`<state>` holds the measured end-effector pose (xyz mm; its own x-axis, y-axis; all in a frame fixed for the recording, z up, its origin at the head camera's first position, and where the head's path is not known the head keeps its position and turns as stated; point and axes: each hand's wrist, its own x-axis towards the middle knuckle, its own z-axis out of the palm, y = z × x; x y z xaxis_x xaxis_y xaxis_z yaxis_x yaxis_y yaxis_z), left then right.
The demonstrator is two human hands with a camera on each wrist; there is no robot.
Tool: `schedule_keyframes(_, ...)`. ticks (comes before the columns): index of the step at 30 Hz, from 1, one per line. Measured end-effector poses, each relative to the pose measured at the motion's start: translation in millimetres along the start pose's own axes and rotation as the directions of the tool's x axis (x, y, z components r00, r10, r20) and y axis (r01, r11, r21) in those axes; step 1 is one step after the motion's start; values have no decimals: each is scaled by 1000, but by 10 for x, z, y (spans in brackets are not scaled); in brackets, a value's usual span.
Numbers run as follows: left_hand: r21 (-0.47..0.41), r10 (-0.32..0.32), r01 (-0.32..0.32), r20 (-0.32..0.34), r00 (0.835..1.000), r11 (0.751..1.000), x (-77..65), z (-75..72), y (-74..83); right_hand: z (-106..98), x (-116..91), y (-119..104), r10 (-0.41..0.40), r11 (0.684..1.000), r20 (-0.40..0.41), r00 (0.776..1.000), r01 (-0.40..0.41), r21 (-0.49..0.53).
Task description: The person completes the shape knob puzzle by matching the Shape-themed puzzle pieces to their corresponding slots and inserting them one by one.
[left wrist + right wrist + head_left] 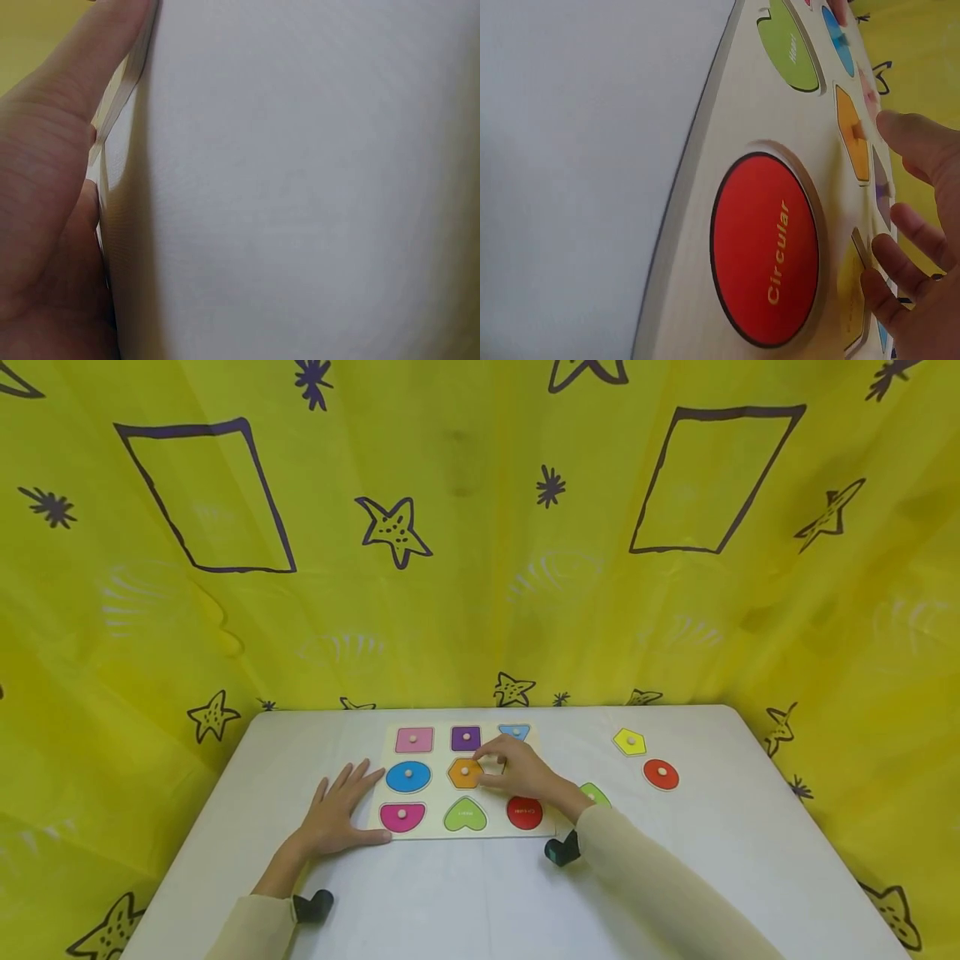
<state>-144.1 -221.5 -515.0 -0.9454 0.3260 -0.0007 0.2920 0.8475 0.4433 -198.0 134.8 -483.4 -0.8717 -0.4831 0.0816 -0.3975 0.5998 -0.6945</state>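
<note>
A pale shape puzzle board [439,753] lies on the table. My right hand [525,772] is over its right half, thumb and index finger apart beside the knobbed orange hexagon [459,777]. In the right wrist view the thumb [915,139] is close to the hexagon's knob, the other fingers loosely spread. The hexagon sits in its slot. My left hand [336,818] rests with spread fingers at the board's left edge, thumb at the near corner. The green heart slot [465,816] and red circle slot [524,813] show printed words and no knobs.
Loose on the white table [450,902] at the right are a yellow pentagon [625,747] and a red round piece [663,782]. A green piece [596,793] is partly hidden by my right wrist. Knobbed pieces, including a blue oval [416,783], sit in the board. A yellow curtain [465,635] hangs behind.
</note>
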Motion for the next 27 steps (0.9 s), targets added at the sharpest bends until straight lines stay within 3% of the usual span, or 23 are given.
schedule_keyframes(6, 7, -6, 6, 6, 1000, 1000, 2, 6, 1, -151, -73, 65, 88, 996, 8, 996, -88, -21)
schedule_keyframes(19, 6, -4, 4, 1, 1000, 1000, -5, 6, -4, -519, -300, 362, 92, 991, -54, 994, -97, -90)
schedule_keyframes(27, 0, -7, 7, 4, 1000, 1000, 5, 17, -11, -822, -492, 573, 140, 977, -110, 984, -156, -148)
